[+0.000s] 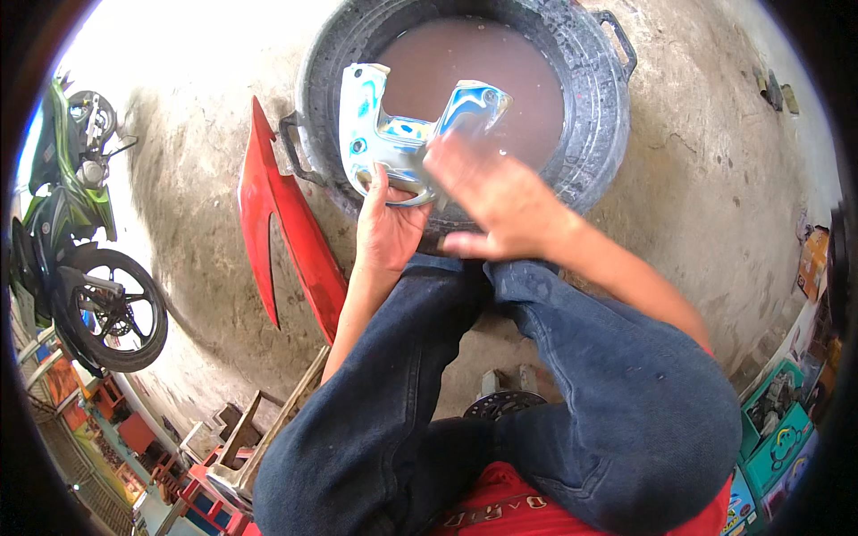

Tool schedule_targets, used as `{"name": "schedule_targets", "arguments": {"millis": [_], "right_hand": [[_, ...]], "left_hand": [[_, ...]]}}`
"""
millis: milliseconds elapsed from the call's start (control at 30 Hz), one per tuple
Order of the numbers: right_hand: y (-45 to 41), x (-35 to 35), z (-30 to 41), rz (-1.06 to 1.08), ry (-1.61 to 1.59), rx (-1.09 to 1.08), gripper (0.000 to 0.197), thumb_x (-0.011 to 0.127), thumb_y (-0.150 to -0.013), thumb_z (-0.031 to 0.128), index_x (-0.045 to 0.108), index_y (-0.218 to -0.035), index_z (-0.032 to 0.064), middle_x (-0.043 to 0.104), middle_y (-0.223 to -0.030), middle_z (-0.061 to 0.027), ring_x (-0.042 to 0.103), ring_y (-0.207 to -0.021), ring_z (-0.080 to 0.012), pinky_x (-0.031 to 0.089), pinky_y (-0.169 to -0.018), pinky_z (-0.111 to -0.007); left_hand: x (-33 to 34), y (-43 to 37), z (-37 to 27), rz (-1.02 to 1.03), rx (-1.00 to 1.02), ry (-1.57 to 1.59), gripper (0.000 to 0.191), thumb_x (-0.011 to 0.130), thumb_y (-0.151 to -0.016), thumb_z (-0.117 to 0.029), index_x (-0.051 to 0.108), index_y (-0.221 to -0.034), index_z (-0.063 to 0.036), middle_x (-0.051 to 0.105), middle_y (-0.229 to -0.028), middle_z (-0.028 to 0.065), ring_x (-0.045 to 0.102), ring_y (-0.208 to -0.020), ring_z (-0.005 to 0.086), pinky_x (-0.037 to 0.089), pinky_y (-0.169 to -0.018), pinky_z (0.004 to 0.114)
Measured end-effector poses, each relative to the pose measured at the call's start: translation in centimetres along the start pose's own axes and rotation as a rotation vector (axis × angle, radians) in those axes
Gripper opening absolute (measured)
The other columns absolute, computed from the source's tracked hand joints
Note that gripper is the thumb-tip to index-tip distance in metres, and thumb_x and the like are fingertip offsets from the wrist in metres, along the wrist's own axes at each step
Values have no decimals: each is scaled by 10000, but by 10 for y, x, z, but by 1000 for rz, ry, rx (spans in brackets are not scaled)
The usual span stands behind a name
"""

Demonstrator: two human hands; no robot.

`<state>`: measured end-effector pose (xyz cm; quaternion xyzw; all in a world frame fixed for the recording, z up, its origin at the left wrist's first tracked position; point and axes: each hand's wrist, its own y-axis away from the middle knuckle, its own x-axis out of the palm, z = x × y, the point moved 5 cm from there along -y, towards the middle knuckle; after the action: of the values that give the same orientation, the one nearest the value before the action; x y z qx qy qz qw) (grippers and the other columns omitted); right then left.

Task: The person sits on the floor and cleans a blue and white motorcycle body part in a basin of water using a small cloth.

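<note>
My left hand (392, 231) grips the lower edge of a curved plastic motorcycle body panel (362, 114), thumb on its face. The panel has two upright arms and patchy white, blue and yellowish layers of worn paint. Flat over its lower right part lies my right hand (506, 201), blurred, thumb spread apart. Something grey shows at its fingertips, too blurred to name, so whether this hand holds it I cannot tell. The panel is above the near left part of a round black plastic tub (596, 114) of cloudy brownish water (476, 53).
A long red body panel (295, 228) lies on the concrete floor left of the tub. Farther left stands a green and black motorcycle (87, 268). Wooden frames (295, 409) are at lower left, a perforated metal disc (503, 403) below my legs, and teal boxes (777, 429) at lower right.
</note>
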<state>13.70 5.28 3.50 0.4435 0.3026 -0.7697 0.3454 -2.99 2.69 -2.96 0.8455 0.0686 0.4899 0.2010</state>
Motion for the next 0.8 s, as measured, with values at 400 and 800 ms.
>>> {"name": "schedule_targets", "arguments": {"millis": [400, 800], "right_hand": [[25, -12, -56, -367, 141, 275, 652, 600, -823, 52, 490, -1458, -51, 537, -1480, -222, 506, -1396, -346, 387, -1184, -460], [20, -29, -60, -609, 58, 330, 370, 660, -913, 119, 683, -1264, 5, 704, -1270, -167, 666, -1213, -309, 525, -1040, -417]], "left_hand": [[0, 3, 0, 29, -32, -27, 514, 489, -1086, -390, 406, -1469, -57, 566, -1432, 146, 601, -1287, 291, 543, -1059, 469], [2, 2, 0, 22, -33, 0, 495, 493, -1086, -384, 421, -1463, -72, 571, -1429, 132, 602, -1288, 277, 542, -1053, 461]]}}
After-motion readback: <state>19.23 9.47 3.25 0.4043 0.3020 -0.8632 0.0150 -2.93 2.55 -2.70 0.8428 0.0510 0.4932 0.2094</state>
